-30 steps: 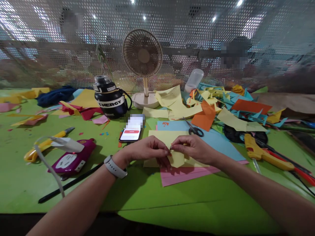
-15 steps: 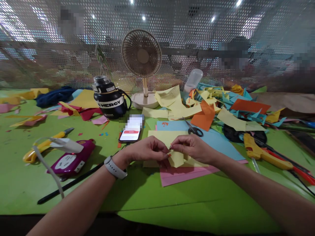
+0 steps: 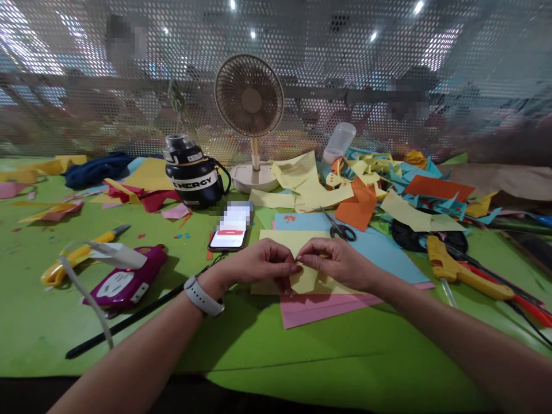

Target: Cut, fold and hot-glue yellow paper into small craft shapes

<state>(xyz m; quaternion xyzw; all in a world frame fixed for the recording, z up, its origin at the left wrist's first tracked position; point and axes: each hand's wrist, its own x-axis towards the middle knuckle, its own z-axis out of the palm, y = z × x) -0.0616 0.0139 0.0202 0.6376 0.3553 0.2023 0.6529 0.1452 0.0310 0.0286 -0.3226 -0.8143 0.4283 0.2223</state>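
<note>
Both hands meet over the paper stack in the middle of the table. My left hand (image 3: 271, 264), with a white watch at the wrist, pinches a small piece of yellow paper (image 3: 305, 280) by its edge. Thumb and forefinger of my right hand (image 3: 330, 261) are pressed together right beside the left fingertips. What the right fingers grip is too small to make out. Under the hands lies a larger yellow sheet (image 3: 269, 236), on top of blue paper (image 3: 379, 253) and pink paper (image 3: 310, 315). Black scissors (image 3: 342, 231) rest on the blue paper, beyond my right hand.
Behind the hands are a phone (image 3: 230, 230), a black bottle (image 3: 194, 178) and a fan (image 3: 254, 178). A yellow glue gun (image 3: 461, 270) lies at right, near paper scraps (image 3: 366, 167). At left are a yellow cutter (image 3: 81, 256) and a purple device (image 3: 129, 282).
The fingertips of both hands have drawn closer together at the small yellow paper, and an orange speck seen there before is now covered. Other things stay put.
</note>
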